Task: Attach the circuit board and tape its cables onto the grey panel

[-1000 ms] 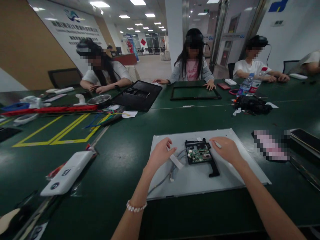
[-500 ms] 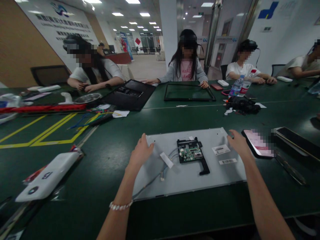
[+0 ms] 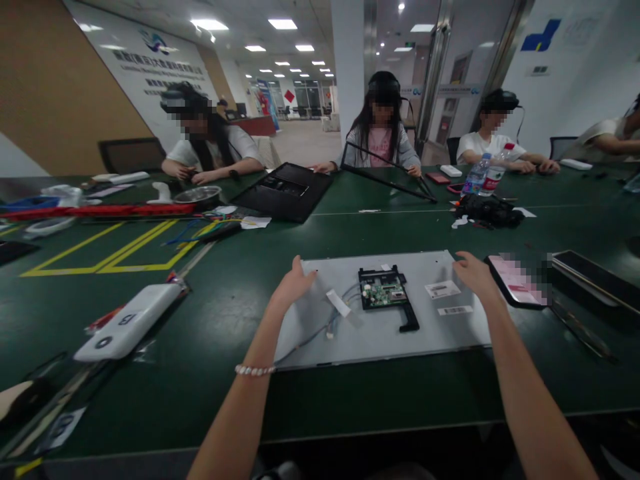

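1. Nearest the body, the grey panel [image 3: 435, 333] lies just ahead of the person on the tabletop [image 3: 225, 320], its long axis running left to right, its near long edge bare of fingers.
2. On the panel, midway between the hands, sits a green circuit board [image 3: 383, 292] in a black bracket [image 3: 409, 319]; cables [image 3: 307, 338] trail toward the near left corner.
3. The left hand [image 3: 293, 285] grasps the panel's left side near the far corner, thumb over its face; the right hand [image 3: 475, 275] grasps the right side, equally near. Whether fingers reach underneath, I cannot tell.
4. A phone [image 3: 510, 280] lies just beside the right hand.
5. Well beyond, a co-worker holds a tilted black frame [image 3: 380, 180].
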Available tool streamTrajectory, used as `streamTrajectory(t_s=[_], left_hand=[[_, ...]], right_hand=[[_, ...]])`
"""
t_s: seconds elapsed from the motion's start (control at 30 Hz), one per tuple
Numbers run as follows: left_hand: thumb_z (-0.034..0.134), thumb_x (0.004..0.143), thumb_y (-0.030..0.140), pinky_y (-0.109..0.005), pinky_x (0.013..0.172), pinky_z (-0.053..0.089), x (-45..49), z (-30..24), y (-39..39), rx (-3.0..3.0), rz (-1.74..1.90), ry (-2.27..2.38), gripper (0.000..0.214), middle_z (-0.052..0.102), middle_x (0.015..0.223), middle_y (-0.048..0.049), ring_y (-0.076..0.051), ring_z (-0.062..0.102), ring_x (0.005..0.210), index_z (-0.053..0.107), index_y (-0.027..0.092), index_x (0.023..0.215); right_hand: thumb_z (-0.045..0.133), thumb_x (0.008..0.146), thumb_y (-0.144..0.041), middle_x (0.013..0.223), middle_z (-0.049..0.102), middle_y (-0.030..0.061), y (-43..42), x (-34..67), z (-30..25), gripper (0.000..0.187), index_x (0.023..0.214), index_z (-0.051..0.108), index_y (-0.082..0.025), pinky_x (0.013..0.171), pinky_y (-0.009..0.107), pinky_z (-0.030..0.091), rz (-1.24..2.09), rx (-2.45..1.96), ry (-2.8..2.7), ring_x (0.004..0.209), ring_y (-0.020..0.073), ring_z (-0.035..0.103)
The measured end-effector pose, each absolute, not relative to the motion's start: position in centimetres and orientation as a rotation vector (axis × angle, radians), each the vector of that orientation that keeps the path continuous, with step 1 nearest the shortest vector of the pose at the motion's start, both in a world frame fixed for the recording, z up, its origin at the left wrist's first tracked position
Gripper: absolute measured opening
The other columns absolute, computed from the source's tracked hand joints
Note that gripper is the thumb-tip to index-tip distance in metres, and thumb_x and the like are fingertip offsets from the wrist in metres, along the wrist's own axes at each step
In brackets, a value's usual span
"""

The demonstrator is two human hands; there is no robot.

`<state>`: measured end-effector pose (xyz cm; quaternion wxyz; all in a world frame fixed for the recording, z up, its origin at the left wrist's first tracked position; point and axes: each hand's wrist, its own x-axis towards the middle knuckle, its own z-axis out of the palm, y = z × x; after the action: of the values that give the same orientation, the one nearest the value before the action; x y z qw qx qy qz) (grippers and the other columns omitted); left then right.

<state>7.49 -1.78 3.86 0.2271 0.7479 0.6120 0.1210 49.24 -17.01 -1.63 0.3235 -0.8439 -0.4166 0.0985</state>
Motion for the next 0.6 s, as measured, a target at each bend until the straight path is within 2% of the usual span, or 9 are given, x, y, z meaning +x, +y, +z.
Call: streamTrajectory(t_s=[0.13,0.27,0.43,0.6], left_hand=[[0.049,0.086,0.038,-0.034,0.094,0.043,7.7,3.4,-1.8,2.094,0.340,1.690,0.076,0.054,0.130,-0.0236,-0.031,0.054,0.118,0.018,0.003,0.146],[0.046,0.088,0.035,-0.035,0.102,0.037,8.3,3.2,-2.7,2.205,0.387,1.739,0.072,0.040,0.142,-0.0268,-0.030,0.041,0.131,0.019,0.000,0.145],[0.044,0.090,0.036,-0.051,0.107,0.029,9.8,4.1,-7.0,2.427,0.368,1.805,0.062,0.031,0.148,-0.0236,-0.034,0.025,0.139,0.028,0.008,0.143],[0.041,0.091,0.037,-0.058,0.108,0.023,12.9,5.3,-15.2,2.584,0.271,1.550,0.054,0.028,0.151,-0.0184,-0.034,0.019,0.141,0.035,0.015,0.140]], right_hand=[[0.050,0.081,-0.034,0.108,0.069,0.0120,-16.9,49.8,-2.2,0.053,0.130,0.053,-0.015,0.085,0.035,0.046,0.279,-2.205,-1.104,0.094,0.0260,0.065],[0.053,0.080,-0.035,0.106,0.070,0.0116,-17.7,50.5,-2.5,0.051,0.127,0.057,-0.016,0.084,0.033,0.046,0.336,-2.178,-1.122,0.095,0.0256,0.065],[0.056,0.080,-0.036,0.104,0.071,0.0096,-20.2,51.5,-2.8,0.050,0.125,0.058,-0.017,0.081,0.032,0.048,0.396,-2.135,-1.150,0.093,0.0243,0.066],[0.053,0.082,-0.035,0.104,0.072,0.0077,-22.1,51.1,-2.9,0.049,0.128,0.056,-0.018,0.087,0.036,0.046,0.395,-2.073,-1.145,0.097,0.0247,0.065]])
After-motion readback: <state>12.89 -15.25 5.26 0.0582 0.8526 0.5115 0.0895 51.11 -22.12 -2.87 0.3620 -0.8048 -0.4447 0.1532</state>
